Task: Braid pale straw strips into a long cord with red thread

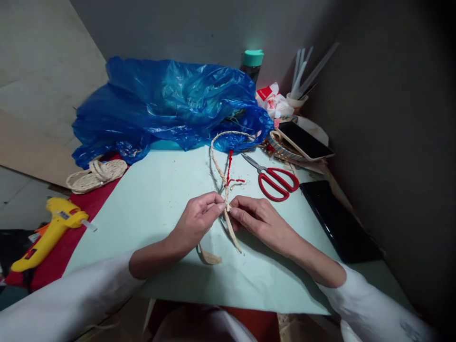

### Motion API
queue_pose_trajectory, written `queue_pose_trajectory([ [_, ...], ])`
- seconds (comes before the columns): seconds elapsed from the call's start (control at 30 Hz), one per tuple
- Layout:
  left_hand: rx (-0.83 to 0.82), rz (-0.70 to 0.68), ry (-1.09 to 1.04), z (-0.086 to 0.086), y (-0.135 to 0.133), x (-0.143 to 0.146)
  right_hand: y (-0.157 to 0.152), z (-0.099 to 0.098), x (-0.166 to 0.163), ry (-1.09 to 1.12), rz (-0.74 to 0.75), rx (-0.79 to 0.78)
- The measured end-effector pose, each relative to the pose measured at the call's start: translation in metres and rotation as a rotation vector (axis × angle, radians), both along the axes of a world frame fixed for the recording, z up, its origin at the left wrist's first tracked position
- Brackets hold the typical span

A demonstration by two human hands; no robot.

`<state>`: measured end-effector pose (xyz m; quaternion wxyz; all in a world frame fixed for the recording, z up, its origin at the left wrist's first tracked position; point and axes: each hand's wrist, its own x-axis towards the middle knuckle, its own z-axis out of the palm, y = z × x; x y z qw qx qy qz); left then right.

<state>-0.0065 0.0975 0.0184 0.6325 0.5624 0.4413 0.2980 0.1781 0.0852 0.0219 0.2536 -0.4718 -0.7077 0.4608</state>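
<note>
A pale plaited straw cord [214,161] curves up from between my hands toward the blue bag. Red yarn [230,164] is tied around it a little above my fingers. My left hand [201,213] pinches the plait's lower end from the left. Fingers and thumb of my right hand [254,216] close on the same spot from the right. Loose flat strands [233,232] hang below the pinch toward me. A separate curled strand [208,256] lies near my left wrist. Red-handled scissors [272,178] rest beyond my right hand.
A crumpled blue plastic bag [167,104] covers the back of the table [160,190]. On the left are a yellow glue gun [50,235] and woven straw soles [98,175]. A phone [304,140], a dark flat device [338,221] and a green-lidded bottle [252,59] stand or lie right and back.
</note>
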Motion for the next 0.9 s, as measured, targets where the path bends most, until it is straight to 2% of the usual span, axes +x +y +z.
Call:
queue_pose_trajectory([
  [0.17, 0.053, -0.005, 0.070, 0.0016, 0.0017, 0.0006, 0.0009, -0.0080, -0.0029, 0.101, -0.020, -0.055],
  [0.4, 0.012, 0.023, 0.039, -0.0018, 0.0027, 0.0014, 0.0027, -0.0070, 0.0001, -0.013, -0.037, 0.072],
  [0.47, -0.023, 0.033, 0.035, -0.0014, 0.0025, 0.0021, 0.0023, -0.0057, 0.0007, -0.092, -0.036, 0.196],
  [0.53, -0.022, 0.042, 0.047, -0.0013, 0.0023, 0.0024, 0.0011, -0.0055, -0.0004, -0.181, -0.029, 0.393],
  [0.6, 0.034, 0.045, 0.072, -0.0019, 0.0023, 0.0018, -0.0008, -0.0066, -0.0030, -0.274, -0.019, 0.575],
  [0.67, 0.103, 0.037, 0.103, -0.0029, 0.0024, 0.0008, -0.0030, -0.0084, -0.0059, -0.349, -0.027, 0.673],
  [0.77, 0.159, 0.015, 0.137, -0.0037, 0.0025, -0.0002, -0.0057, -0.0110, -0.0083, -0.342, -0.051, 0.691],
  [0.9, 0.183, -0.002, 0.140, -0.0024, 0.0020, 0.0002, -0.0068, -0.0113, -0.0079, -0.218, -0.050, 0.591],
])
